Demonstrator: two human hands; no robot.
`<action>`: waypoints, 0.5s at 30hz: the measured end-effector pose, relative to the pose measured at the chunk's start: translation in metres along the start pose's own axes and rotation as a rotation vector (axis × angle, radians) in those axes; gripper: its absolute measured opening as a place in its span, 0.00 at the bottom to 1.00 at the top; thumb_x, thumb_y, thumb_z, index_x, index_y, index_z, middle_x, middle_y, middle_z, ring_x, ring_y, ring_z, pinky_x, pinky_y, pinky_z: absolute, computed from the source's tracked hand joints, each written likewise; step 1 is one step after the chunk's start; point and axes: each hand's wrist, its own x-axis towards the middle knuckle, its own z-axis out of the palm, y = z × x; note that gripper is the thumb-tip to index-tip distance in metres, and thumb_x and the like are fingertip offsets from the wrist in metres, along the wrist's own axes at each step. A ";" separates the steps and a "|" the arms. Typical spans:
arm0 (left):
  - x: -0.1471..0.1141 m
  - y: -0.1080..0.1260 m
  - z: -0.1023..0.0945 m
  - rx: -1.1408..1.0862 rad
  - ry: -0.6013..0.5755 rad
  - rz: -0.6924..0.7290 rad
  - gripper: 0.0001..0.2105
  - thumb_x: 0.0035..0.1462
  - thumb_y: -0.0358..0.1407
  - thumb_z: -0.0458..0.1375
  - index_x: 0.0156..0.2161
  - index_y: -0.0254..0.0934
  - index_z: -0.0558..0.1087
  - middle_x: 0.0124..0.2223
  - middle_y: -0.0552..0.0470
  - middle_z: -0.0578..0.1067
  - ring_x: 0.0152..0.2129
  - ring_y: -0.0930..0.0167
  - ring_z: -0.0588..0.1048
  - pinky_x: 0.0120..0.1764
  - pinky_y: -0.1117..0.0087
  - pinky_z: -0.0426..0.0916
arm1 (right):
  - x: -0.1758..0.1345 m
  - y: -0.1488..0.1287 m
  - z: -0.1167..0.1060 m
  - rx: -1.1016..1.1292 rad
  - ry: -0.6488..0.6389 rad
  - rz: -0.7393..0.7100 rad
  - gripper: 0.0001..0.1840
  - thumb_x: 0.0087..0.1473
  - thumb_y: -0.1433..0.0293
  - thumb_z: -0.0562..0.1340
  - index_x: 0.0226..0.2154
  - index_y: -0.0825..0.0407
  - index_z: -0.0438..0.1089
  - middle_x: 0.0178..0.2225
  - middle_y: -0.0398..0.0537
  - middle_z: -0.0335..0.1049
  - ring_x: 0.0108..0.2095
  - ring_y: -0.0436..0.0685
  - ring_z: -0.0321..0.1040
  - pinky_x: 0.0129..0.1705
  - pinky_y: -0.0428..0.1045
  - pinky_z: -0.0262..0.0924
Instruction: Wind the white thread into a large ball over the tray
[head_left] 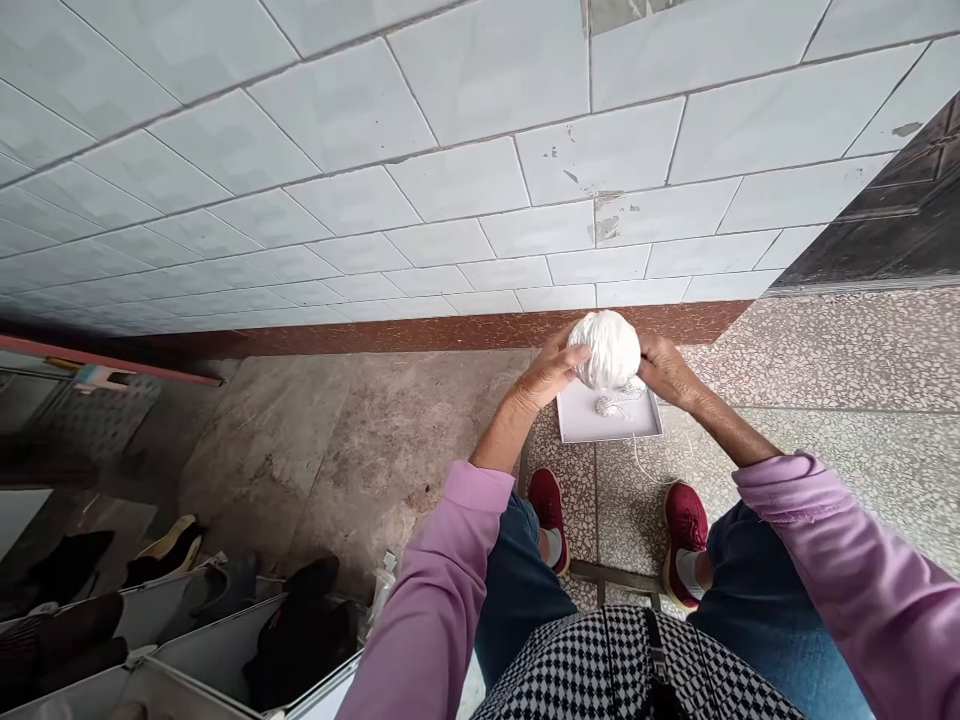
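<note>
A large ball of white yarn (606,350) is held up in front of the wall, above a shallow white tray (577,428). Its left side rests in my left hand (551,370), thumb across the front and the other fingers mostly hidden behind. My right hand (670,372) is closed at the ball's right edge. Those fingertips are partly hidden, so whether they grip the ball itself or a strand is unclear. Small bundles of white yarn (607,406) lie in the tray. A loose white strand (639,462) trails over the tray's front edge onto the floor.
A white tiled wall (450,180) with a red-brown base strip (405,335) rises ahead. My red shoes (684,515) stand on speckled flooring either side of the tray. Compartments holding dark shoes (300,630) are at lower left, and a dark door (900,220) is at right.
</note>
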 end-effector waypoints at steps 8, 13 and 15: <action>0.020 -0.004 -0.025 0.186 0.381 0.155 0.42 0.36 0.57 0.80 0.53 0.37 0.75 0.51 0.45 0.83 0.49 0.59 0.81 0.49 0.64 0.75 | -0.027 -0.027 0.024 -0.056 -0.253 -0.028 0.20 0.74 0.59 0.58 0.33 0.49 0.76 0.31 0.49 0.78 0.31 0.56 0.69 0.39 0.52 0.60; 0.020 -0.007 -0.030 0.420 0.382 0.163 0.38 0.37 0.53 0.79 0.52 0.38 0.77 0.51 0.44 0.83 0.49 0.59 0.80 0.50 0.63 0.73 | -0.032 -0.047 -0.005 0.018 -0.224 -0.038 0.27 0.76 0.48 0.58 0.36 0.50 0.79 0.31 0.48 0.78 0.30 0.56 0.69 0.37 0.53 0.61; 0.018 -0.007 -0.029 0.438 0.278 0.105 0.38 0.40 0.55 0.78 0.54 0.37 0.78 0.52 0.43 0.83 0.48 0.59 0.80 0.50 0.61 0.73 | -0.031 -0.049 -0.019 0.019 -0.141 -0.055 0.31 0.74 0.42 0.59 0.35 0.50 0.79 0.30 0.47 0.77 0.30 0.56 0.69 0.35 0.53 0.60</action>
